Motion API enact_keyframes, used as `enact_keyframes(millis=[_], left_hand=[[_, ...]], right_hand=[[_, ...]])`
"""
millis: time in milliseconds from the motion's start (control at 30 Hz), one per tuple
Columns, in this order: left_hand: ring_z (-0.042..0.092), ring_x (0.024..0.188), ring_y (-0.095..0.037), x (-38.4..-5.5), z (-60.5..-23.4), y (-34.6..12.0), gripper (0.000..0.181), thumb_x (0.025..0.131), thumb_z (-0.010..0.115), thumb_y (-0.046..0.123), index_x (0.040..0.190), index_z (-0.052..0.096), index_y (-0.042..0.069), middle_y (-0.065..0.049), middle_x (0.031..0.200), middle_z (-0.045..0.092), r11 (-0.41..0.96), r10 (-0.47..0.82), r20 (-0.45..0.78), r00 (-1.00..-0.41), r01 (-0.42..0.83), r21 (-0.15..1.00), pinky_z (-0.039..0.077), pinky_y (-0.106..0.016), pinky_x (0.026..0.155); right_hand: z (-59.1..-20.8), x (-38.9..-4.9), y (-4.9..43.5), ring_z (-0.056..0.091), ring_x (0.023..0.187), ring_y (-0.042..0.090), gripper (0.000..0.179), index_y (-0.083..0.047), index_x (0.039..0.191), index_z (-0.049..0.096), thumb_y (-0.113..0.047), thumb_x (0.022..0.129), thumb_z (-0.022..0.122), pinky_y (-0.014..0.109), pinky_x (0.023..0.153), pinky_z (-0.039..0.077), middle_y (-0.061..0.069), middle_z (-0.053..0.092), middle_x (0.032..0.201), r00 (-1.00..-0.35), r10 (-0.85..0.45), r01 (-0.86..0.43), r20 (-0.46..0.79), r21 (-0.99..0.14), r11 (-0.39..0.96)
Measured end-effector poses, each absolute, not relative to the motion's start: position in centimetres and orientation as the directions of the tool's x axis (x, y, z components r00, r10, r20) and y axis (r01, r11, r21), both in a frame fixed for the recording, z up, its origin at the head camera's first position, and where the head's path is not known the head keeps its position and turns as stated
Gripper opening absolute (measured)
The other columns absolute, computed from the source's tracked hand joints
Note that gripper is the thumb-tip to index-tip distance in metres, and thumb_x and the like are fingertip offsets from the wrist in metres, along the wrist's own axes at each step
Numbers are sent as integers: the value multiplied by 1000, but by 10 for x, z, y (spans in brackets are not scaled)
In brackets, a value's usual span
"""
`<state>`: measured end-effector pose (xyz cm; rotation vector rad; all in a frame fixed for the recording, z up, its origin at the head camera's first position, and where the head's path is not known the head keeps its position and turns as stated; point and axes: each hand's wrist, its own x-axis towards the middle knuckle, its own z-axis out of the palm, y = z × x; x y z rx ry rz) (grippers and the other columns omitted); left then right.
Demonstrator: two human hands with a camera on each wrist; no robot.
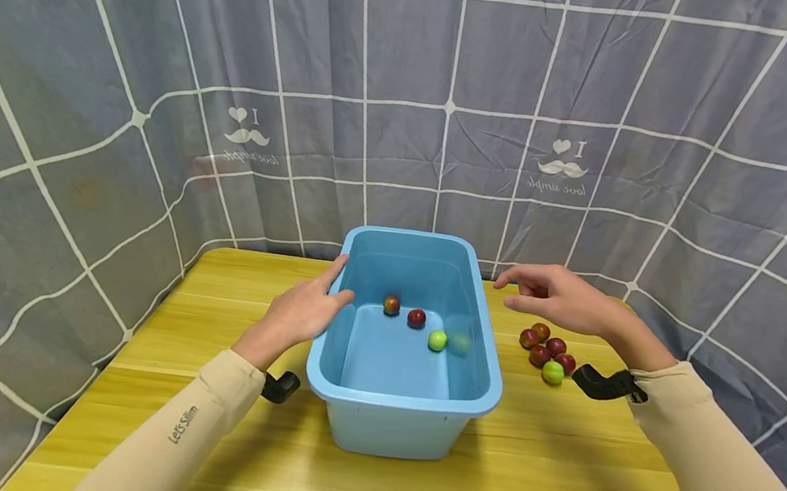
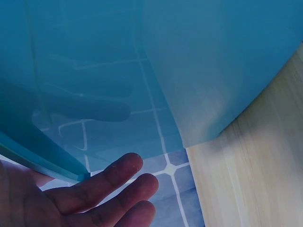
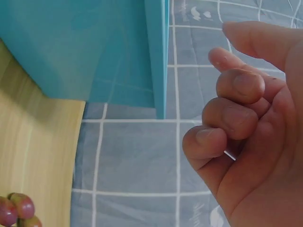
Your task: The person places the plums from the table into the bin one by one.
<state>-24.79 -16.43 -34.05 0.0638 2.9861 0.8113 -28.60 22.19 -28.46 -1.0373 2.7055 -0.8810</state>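
A blue plastic bin stands on the table. Inside it lie a reddish-green plum, a dark red plum and a green plum. My left hand holds the bin's left rim, thumb over the inner side and fingers outside; in the left wrist view, these fingers lie along the outer wall. Beyond the bin's right rim my right hand hovers holding nothing, its fingers loosely bent. Below it several red plums and one green plum are grouped on the table.
The yellow wooden table ends at a grey checked curtain behind the bin. The bin's raised walls stand between the two hands. A black wrist strap sits on the right arm, above the table beside the plums.
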Motion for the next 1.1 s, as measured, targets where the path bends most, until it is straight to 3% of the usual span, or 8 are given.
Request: enact_keyframes(millis=[700,933,1100], left_hand=[[61,119,-39,-248,-342,-164,73,99,36,55,163,7,37,-15,154,47,862,54,-30,-998,32,506,50,-48,74],[61,120,-39,-247,-343,-164,72,99,36,55,163,7,37,-15,154,47,862,56,-23,-998,37,506,50,-47,73],[60,123,-40,-247,-342,-164,73,99,36,55,163,7,37,-15,155,45,860,59,-25,-998,38,508,51,-48,75]], right_hand=[[-328,-280,269,49,62,26,27,-14,126,64,-25,101,62,34,63,45,14,51,73,-849,-493,-454,187,-737,501],[-345,-281,282,45,60,26,30,-9,128,63,-22,102,60,34,54,40,9,49,71,-863,-459,-434,210,-772,464],[-356,-281,292,43,60,30,30,-5,129,61,-19,102,59,35,55,41,4,44,68,-871,-442,-409,214,-814,413]])
